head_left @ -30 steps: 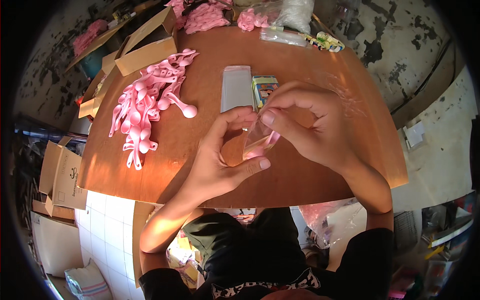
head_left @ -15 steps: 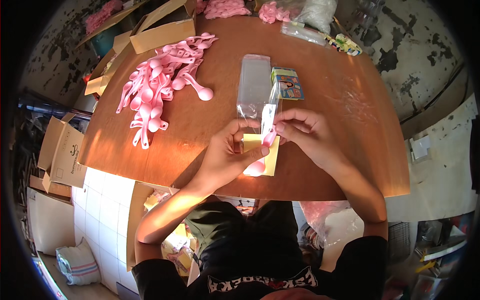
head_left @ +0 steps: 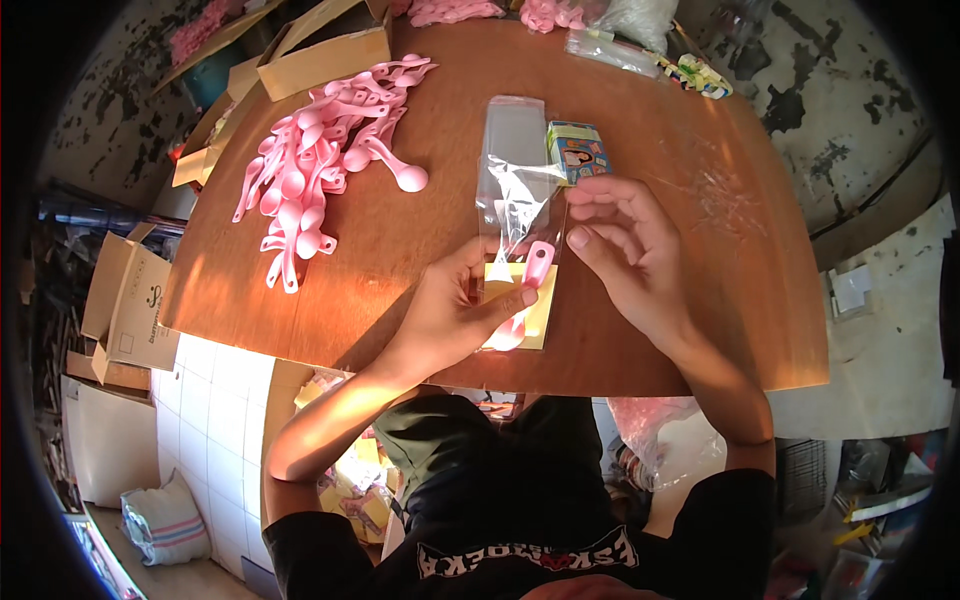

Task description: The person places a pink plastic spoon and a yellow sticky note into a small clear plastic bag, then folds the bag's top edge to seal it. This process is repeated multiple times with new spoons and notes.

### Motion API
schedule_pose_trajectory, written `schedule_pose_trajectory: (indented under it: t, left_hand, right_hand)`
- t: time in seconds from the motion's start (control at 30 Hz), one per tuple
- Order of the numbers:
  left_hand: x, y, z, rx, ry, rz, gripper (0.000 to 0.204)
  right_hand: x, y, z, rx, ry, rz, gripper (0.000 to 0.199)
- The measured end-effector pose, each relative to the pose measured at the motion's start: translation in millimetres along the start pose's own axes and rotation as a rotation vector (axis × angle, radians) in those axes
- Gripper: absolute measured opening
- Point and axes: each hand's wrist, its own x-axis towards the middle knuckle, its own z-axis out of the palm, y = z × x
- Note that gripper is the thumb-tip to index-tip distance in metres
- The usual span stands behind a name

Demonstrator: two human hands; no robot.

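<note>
- pink spoon (head_left: 527,290) is seen inside a clear bag (head_left: 517,215), lying over a yellow card (head_left: 520,300) near the front edge of the table (head_left: 420,250).
- the spoon's handle end points away from the person, and its bowl lies at the near end, by the card's lower edge.
- the bag's lower part, with card and spoon, is pinched by the left hand (head_left: 455,315): the thumb is pressed across the card, the fingers are tucked at the bag's left side.
- the bag's upper part is crumpled and stands up from the table.
- the right hand (head_left: 625,250) is held loose just right of the bag, fingers curled and apart; nothing is gripped in it, and whether a fingertip touches the film cannot be told.
- a flat stack of clear bags (head_left: 512,135) lies beyond, with a small colourful box (head_left: 578,152) beside it on the right.
- a heap of pink spoons (head_left: 320,160) is spread on the table's left part, well apart from the hands.
- a cardboard box (head_left: 320,55) stands at the far left edge.
</note>
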Motion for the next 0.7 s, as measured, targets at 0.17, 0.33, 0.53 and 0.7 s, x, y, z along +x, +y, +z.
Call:
schedule_pose_trajectory:
  t: [0.17, 0.33, 0.53, 0.7]
  left_hand:
    - [-0.9, 8.1, 3.1, 0.23, 0.041, 0.114, 0.038]
    - [-0.1, 17.4, 3.1, 0.375, -0.005, 0.212, 0.036]
    - [6.1, 13.8, 0.9, 0.454, 0.023, 0.38, 0.037]
    - [2.1, 20.0, -3.8, 0.65, 0.044, 0.396, 0.037]
  right_hand:
    - [10.1, -41.8, -16.2, -0.551, -0.159, -0.447, 0.024]
    - [21.4, -51.8, -18.9, -0.628, -0.25, -0.407, 0.02]
    - [24.4, -50.9, -22.3, -0.388, -0.379, -0.22, 0.017]
    - [43.0, -58.1, -34.6, -0.302, -0.524, 0.247, 0.032]
